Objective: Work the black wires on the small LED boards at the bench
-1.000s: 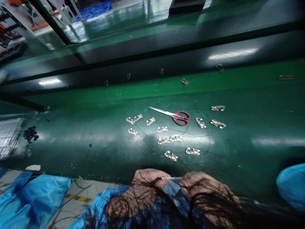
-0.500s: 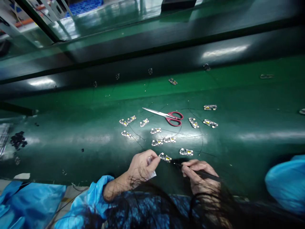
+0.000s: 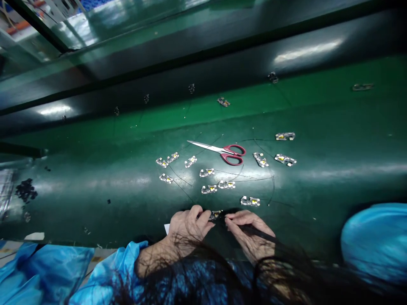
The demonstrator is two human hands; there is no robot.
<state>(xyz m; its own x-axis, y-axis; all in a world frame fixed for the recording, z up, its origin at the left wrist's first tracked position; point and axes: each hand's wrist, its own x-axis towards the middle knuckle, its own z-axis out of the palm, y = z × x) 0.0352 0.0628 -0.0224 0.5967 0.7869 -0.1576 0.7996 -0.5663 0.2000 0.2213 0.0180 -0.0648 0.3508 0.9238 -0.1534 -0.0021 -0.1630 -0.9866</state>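
Red-handled scissors [image 3: 222, 151] lie mid-frame on the green counter [image 3: 333, 190]; a dark heap of bits [image 3: 25, 190] sits far left.

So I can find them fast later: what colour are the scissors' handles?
Red; the scissors lie on the green belt, clearest in the head view.

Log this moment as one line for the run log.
left hand: pinching small board | right hand: on same board, holding thin dark tool | scissors: idle on green belt
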